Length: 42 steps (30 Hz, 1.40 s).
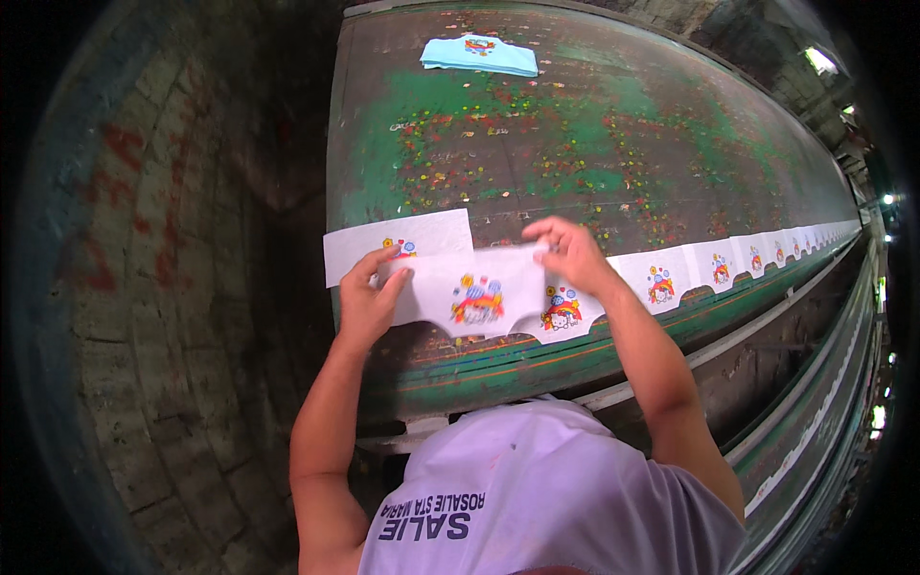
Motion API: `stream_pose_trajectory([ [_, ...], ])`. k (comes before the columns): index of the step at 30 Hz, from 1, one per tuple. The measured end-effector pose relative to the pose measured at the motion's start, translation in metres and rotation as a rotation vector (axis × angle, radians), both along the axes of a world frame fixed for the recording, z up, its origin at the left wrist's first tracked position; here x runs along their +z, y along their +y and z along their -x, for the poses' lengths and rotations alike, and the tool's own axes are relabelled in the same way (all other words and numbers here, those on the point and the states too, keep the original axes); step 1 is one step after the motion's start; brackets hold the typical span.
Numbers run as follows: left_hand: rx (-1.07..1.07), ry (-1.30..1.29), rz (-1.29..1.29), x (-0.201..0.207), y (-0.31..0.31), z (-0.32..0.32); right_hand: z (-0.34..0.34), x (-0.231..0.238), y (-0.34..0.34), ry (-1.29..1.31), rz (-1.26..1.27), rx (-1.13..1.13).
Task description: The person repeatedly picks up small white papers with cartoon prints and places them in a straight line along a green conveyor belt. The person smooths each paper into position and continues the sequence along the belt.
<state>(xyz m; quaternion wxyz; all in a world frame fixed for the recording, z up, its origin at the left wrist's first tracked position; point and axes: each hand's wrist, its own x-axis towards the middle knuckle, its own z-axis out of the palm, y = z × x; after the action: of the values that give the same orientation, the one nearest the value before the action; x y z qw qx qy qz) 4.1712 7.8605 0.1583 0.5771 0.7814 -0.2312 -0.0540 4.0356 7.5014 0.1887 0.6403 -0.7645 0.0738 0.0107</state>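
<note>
A white fabric panel (513, 275) with a colourful cartoon-and-rainbow print is held up over the near edge of the table. My left hand (369, 295) pinches its left side between thumb and fingers. At the upper right corner, my right hand (575, 257) grips the cloth with the thumb, its fingers curled above. Behind the left hand lies another white printed piece (350, 247), partly covered by the raised panel. Just right of the held panel, a similar printed piece (575, 324) rests on the table, its upper part hidden.
The long green table (450, 369) is speckled with paint. A row of white printed panels (661, 278) runs along its near edge to the far right. A light-blue fabric stack (479, 57) sits at the far side. A block wall (144, 316) stands on the left.
</note>
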Motion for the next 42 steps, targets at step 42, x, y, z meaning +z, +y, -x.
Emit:
stream_pose_trajectory([
  [42,-0.047,-0.047,-0.287,0.005,-0.141,0.137,0.173,0.028,-0.068,-0.073,0.087,0.442],
])
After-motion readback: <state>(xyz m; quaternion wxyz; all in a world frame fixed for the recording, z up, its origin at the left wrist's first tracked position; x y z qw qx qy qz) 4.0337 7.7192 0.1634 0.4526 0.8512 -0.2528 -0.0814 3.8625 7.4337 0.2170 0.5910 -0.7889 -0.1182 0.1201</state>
